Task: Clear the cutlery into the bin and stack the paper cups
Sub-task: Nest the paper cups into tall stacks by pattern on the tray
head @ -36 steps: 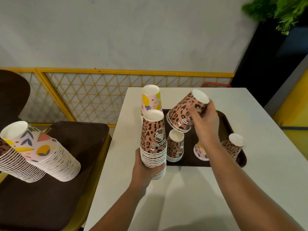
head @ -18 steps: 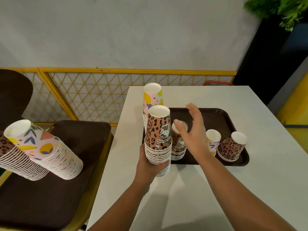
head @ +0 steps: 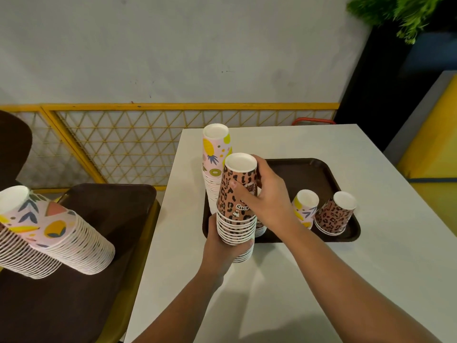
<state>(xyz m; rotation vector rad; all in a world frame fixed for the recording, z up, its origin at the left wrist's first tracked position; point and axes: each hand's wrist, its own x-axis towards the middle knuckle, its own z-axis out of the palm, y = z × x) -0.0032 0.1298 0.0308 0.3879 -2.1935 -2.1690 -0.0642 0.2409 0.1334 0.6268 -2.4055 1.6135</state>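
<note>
Risk is tipping: left hand (head: pixel 222 246) grips the leopard stack (head: pixel 236 219) low, right hand (head: pixel 264 201) wraps its top cup (head: pixel 238 184), shoving hard could topple it.

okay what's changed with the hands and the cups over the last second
The right hand let go of a leopard stack it had lifted, leaving it on the brown tray, then swung left and now grips the top of the leopard cup stack. The left hand holds that stack's base as before. The fruit-print stack and the two small stacks at the right stayed put.
</note>
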